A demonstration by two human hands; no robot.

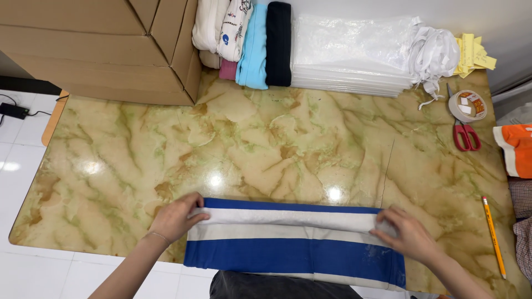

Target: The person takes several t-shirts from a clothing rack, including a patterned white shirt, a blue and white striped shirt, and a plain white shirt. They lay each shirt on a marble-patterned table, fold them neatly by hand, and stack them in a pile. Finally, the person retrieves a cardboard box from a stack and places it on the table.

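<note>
A blue and white striped cloth (293, 252) lies folded flat along the near edge of the marble-patterned table (266, 138). My left hand (174, 217) grips the cloth's left end at the white folded strip. At the right end, my right hand (407, 235) presses down on that same white strip with its fingers on the fabric. Both hands rest on the top fold, about a table's half-width apart.
Cardboard boxes (105, 44) stand at the back left. Folded garments (249, 39), a stack of clear plastic bags (349, 52), white ribbon (435, 55) and yellow notes (471, 55) line the back. Tape roll (467, 105), red scissors (465, 133), pencil (493, 235) and orange cloth (518, 149) sit at right.
</note>
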